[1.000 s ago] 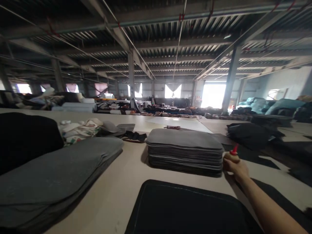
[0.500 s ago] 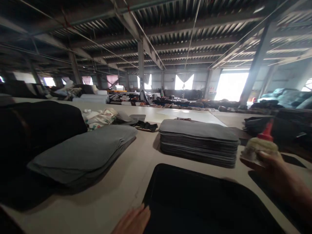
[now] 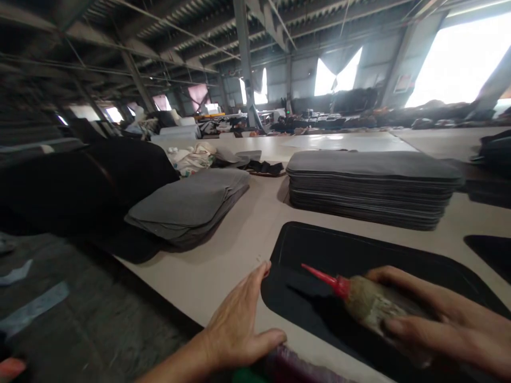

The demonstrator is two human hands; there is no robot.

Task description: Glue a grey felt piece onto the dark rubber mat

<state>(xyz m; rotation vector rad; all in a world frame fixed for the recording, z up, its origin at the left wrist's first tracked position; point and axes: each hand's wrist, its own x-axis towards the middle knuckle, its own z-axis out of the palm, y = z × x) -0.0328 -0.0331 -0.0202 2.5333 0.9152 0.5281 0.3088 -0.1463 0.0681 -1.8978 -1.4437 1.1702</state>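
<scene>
glue bottle (image 3: 369, 306) lowered over black mat (image 3: 399, 255), grey stack (image 3: 371, 186) behind

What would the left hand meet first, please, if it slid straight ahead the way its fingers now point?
Probably the near-left corner of the black mat: the left hand lies flat on the table, fingertips almost at that edge.

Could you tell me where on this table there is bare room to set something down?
Bare table runs between the slumped grey stack and the tall grey stack, down to the left hand. More bare top lies beyond the tall stack. The near edge is crowded: the black mat, the right hand and its glue bottle.
</scene>
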